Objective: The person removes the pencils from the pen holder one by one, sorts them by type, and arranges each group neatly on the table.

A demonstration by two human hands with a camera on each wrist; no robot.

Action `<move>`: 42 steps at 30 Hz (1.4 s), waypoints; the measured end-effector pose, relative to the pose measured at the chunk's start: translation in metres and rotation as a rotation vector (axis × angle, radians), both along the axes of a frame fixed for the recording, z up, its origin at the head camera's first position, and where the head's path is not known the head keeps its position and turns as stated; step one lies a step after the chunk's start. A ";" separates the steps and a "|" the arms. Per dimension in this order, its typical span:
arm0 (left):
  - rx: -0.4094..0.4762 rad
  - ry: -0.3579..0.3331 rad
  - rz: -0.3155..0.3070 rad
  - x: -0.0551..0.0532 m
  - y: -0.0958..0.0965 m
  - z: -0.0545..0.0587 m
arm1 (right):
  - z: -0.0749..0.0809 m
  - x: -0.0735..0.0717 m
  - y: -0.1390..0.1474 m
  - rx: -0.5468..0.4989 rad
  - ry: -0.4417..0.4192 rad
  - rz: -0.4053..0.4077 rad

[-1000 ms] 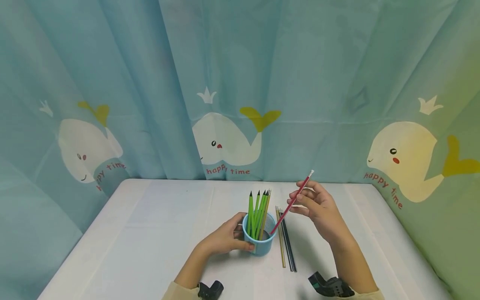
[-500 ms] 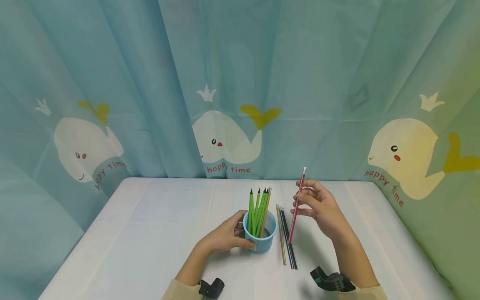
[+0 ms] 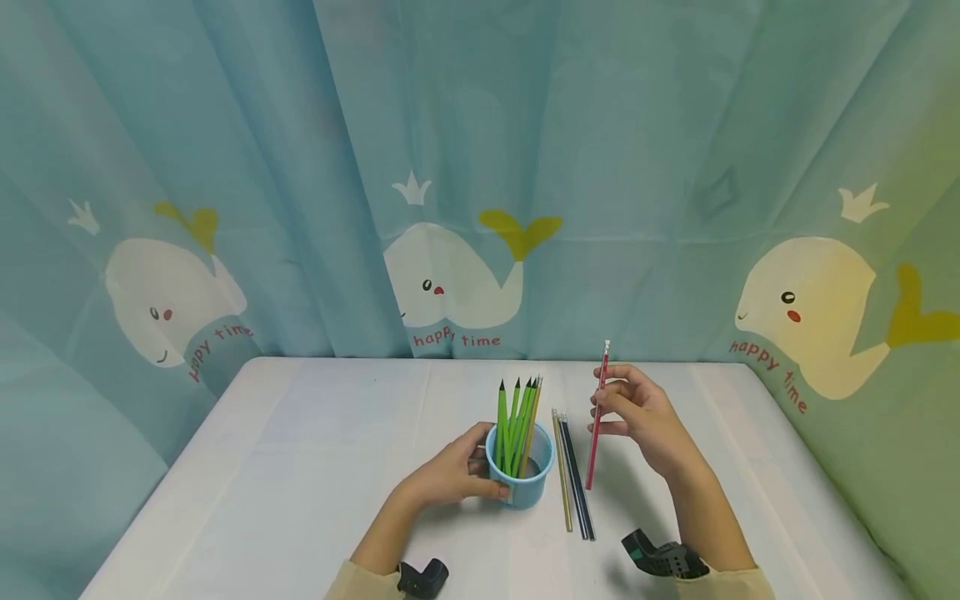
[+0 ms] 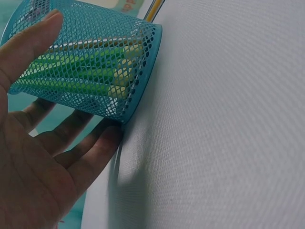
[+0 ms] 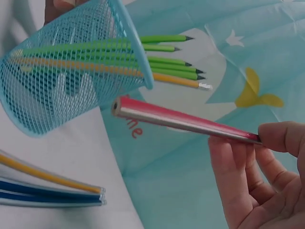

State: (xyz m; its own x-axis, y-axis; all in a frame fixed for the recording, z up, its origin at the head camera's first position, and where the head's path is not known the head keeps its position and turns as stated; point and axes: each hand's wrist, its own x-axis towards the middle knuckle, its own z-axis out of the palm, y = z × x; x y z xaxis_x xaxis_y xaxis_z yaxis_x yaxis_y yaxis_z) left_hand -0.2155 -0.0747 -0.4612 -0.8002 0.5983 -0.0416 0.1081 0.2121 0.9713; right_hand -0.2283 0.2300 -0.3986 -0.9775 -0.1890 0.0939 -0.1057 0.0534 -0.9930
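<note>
A light-blue mesh pencil cup (image 3: 527,495) stands on the table, held by my left hand (image 3: 448,477) with the thumb on the near side and fingers around the far side. Several green pencils (image 3: 504,437) with dark points up lean inside it, beside one gold pencil (image 3: 531,433). My right hand (image 3: 637,412) pinches a red pencil (image 3: 594,450) between thumb and fingertips, to the right of the cup. The red pencil is nearly upright, its silver end on top; in the right wrist view its flat, unsharpened end (image 5: 116,109) faces the camera.
Between the cup and the red pencil, a gold pencil (image 3: 562,479) and two dark blue pencils (image 3: 577,483) lie side by side on the white table (image 3: 300,467). A blue-green curtain (image 3: 637,167) with whale prints hangs behind the table's back edge.
The red pencil's lower end has moved right, from over the cup's rim past the dark blue pencils, and the pencil has swung more upright. My left hand and the cup stay in place.
</note>
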 end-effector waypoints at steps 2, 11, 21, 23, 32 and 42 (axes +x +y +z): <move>0.003 -0.003 0.000 0.000 0.000 0.000 | -0.001 -0.001 0.001 0.032 -0.009 -0.011; 0.016 -0.017 -0.006 0.000 0.000 -0.002 | -0.012 -0.006 0.005 0.137 -0.066 -0.018; 0.017 -0.012 -0.012 -0.001 0.001 -0.001 | -0.030 -0.013 0.005 0.190 -0.133 0.005; 0.019 -0.014 -0.014 -0.002 0.001 -0.002 | -0.033 -0.015 0.004 0.201 -0.147 0.008; 0.003 0.000 -0.007 -0.001 0.000 -0.003 | -0.038 -0.013 -0.002 0.256 -0.173 0.036; -0.007 0.005 -0.008 -0.001 0.000 -0.002 | -0.042 -0.012 -0.005 0.361 -0.198 0.023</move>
